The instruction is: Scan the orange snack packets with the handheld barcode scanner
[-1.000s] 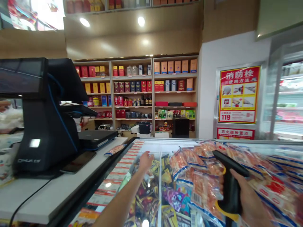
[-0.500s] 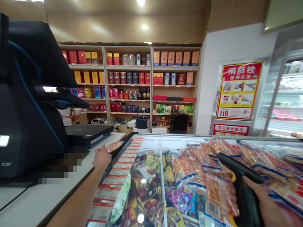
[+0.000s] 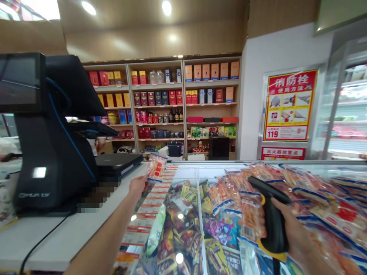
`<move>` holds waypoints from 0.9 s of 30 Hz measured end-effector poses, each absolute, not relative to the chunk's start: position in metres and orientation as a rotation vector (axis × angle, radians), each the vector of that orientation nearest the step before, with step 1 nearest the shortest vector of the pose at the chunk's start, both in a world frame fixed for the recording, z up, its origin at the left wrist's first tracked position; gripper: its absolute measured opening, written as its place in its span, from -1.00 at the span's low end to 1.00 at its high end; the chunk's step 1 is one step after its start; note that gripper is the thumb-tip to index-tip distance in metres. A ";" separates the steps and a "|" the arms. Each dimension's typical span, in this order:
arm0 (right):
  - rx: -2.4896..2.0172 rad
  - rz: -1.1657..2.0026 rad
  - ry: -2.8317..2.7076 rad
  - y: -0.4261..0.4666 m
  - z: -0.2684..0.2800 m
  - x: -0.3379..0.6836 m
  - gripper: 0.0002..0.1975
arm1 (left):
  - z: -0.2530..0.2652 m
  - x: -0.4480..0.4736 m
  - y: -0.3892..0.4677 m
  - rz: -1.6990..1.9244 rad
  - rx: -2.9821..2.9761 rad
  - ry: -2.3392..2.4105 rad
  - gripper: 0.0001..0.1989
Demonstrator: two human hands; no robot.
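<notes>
My left hand (image 3: 138, 187) reaches forward over the counter edge, its fingers closed on a clear snack packet (image 3: 156, 168) with red print and a blue border. The packet stands tilted upward above the row of price labels (image 3: 151, 208). On the right, my right hand (image 3: 282, 219) is wrapped round the grip of a black and yellow barcode scanner (image 3: 272, 214). Its head points forward and left above similar orange snack packets (image 3: 225, 196). My right fingers partly hide behind the grip, close to another packet (image 3: 250, 219).
A black cash register (image 3: 54, 145) stands on the white counter (image 3: 94, 217) at left, its cable trailing forward. A white divider (image 3: 200, 221) splits the display of snack bags (image 3: 180, 233). Shelves of boxed bottles (image 3: 156, 99) line the back wall, and a red sign (image 3: 291, 107) hangs right.
My left hand has moved slightly right and turned the packet from lying low to facing me. The scanner in my right hand has shifted left and a little upward. The view has shifted too.
</notes>
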State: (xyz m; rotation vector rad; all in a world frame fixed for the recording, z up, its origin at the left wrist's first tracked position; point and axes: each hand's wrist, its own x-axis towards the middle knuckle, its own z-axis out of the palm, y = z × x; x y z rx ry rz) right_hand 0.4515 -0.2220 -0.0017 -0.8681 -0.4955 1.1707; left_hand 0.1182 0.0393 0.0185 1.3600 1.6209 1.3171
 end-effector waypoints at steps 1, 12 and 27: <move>-0.868 1.183 -0.506 -0.223 -0.001 0.444 -0.75 | 0.014 0.129 0.032 1.265 1.333 1.568 -0.71; -0.779 1.294 -0.679 -0.225 0.016 0.399 -0.69 | -0.002 0.195 -0.034 1.283 1.401 1.323 -0.72; -0.898 1.475 -0.815 -0.227 0.000 0.388 -0.67 | 0.010 0.160 -0.033 1.542 1.706 1.134 -0.76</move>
